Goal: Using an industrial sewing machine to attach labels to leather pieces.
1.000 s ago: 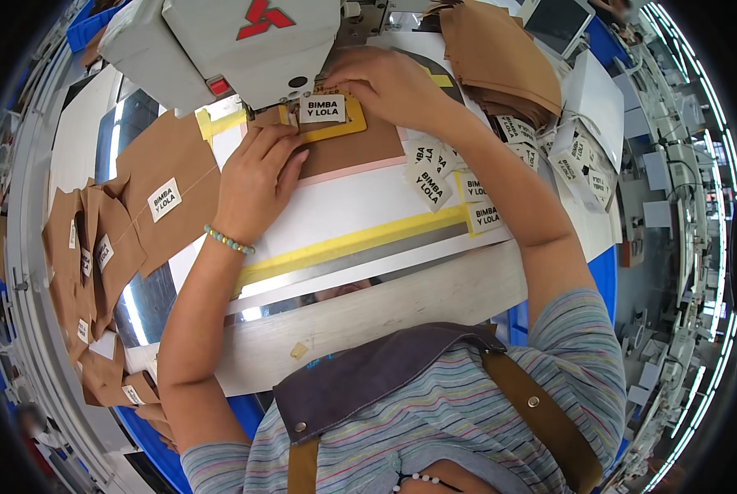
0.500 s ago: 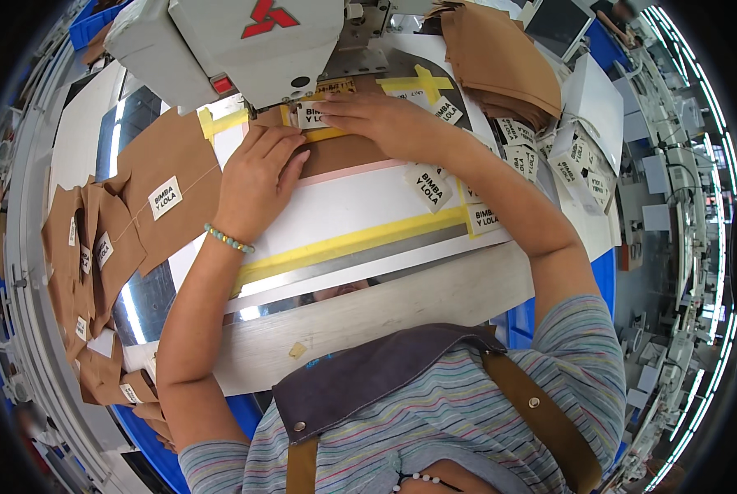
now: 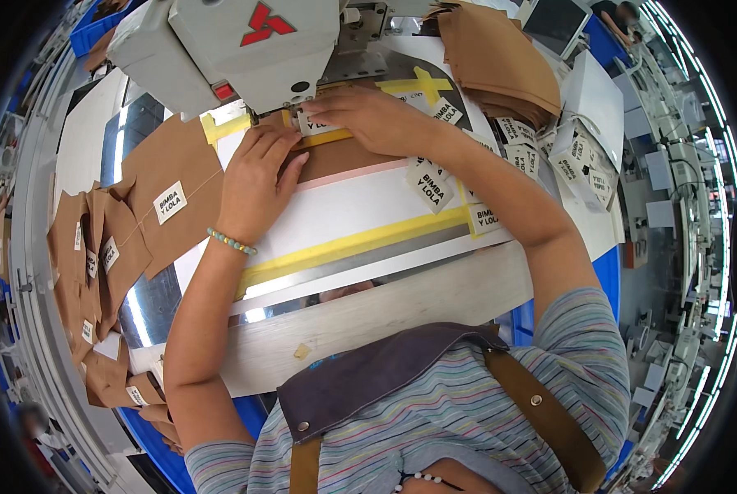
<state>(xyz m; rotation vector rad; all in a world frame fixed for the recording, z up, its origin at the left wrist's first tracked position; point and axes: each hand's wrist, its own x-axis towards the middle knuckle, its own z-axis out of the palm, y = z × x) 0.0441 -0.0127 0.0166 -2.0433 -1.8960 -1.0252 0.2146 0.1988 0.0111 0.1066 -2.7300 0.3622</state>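
Observation:
My left hand (image 3: 257,179) lies open on a brown fabric piece (image 3: 335,158), its fingers stretched toward the needle area of a white sewing machine (image 3: 253,53). Against a white printed label (image 3: 311,124) rest the fingertips of my right hand (image 3: 376,120); its fingers are stretched out over the label and cover part of it. A yellow-edged guide (image 3: 329,137) frames the label. The fabric lies on a white template sheet (image 3: 344,202) with yellow tape strips. How the label sits beneath the fingers is partly hidden.
Brown pieces bearing labels (image 3: 171,202) are joined by thread and hang off the table at left. Loose labels (image 3: 430,185) lie under my right forearm. A stack of brown pieces (image 3: 500,62) stands at back right, beside a bag of labels (image 3: 582,160).
My right hand's fingers have shifted slightly left over the label, covering more of its upper part. My left hand stays in nearly the same place. The whole view has tilted slightly.

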